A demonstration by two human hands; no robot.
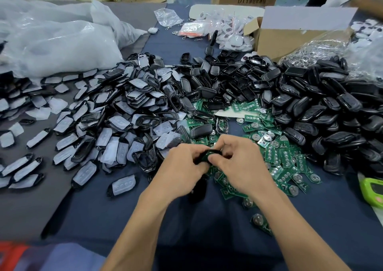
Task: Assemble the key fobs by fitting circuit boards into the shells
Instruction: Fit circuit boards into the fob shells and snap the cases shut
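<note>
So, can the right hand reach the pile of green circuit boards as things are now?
Probably yes, once freed. The circuit boards lie uncovered right beside the right hand, but it and the left hand both grip a black shell, so it must let go first.

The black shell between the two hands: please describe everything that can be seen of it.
The black shell looks like glossy dark plastic, elongated with a rounded edge. Only its upper rim shows; fingers cover the rest, so whether a board sits inside cannot be told. The left hand and the right hand both pinch it, above the green circuit boards on the blue table.
</note>
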